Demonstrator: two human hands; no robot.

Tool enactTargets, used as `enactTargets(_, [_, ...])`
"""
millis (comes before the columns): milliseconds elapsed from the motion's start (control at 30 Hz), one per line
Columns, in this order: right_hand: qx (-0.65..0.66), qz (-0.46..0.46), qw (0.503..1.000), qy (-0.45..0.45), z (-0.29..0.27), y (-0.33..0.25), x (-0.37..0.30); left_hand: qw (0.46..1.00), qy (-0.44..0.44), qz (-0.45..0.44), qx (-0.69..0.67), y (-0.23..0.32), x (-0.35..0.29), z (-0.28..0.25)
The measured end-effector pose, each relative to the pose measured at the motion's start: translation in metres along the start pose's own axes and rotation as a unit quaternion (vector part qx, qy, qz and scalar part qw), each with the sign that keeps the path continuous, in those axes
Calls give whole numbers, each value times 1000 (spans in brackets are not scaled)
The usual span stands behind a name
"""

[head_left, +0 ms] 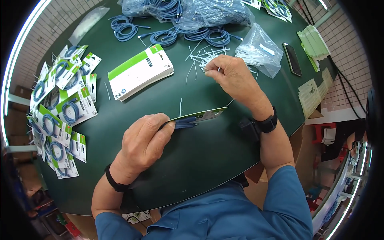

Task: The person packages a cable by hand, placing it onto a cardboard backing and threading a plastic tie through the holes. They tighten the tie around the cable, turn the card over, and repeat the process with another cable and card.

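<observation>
My left hand [146, 138] is closed around the edge of a green-and-white packaging card [212, 115], which is tilted nearly edge-on. A coiled blue cable [185, 123] lies against the card's near side, partly hidden by my fingers. One white cable tie [181, 107] stands out beyond the card, and another thin tie end shows at its right corner. Over at the loose pile of white cable ties [196, 58], my right hand [234, 76] has thumb and forefinger pinched together. A small pale bit of a tie shows between those fingers.
A stack of blank cards [140, 74] lies beyond my left hand. Carded cables [60, 116] are heaped at the left. Bagged blue cables [212, 16] and loose coils [164, 37] lie at the back. A bag of ties [262, 52] and a phone [292, 60] sit at the right.
</observation>
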State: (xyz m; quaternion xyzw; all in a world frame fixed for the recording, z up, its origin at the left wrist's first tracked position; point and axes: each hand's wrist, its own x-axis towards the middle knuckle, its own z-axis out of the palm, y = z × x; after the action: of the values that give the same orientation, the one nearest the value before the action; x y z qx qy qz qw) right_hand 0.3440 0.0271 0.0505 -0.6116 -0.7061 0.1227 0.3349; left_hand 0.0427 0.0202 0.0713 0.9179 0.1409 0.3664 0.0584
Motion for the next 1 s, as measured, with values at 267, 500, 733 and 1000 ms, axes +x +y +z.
enactTargets(267, [365, 201, 903, -106, -24, -34, -4, 1000, -3, 26, -2, 15, 7, 9])
enactTargets(500, [437, 210, 864, -135, 1, -29, -11, 1000, -20, 7, -20, 15, 1, 12])
enactTargets(733, [329, 177, 919, -124, 19, -28, -11, 999, 2, 40, -2, 7, -8, 15])
enactTargets(1000, [356, 146, 918, -100, 33, -31, -16, 1000, -6, 21, -19, 10, -20, 7])
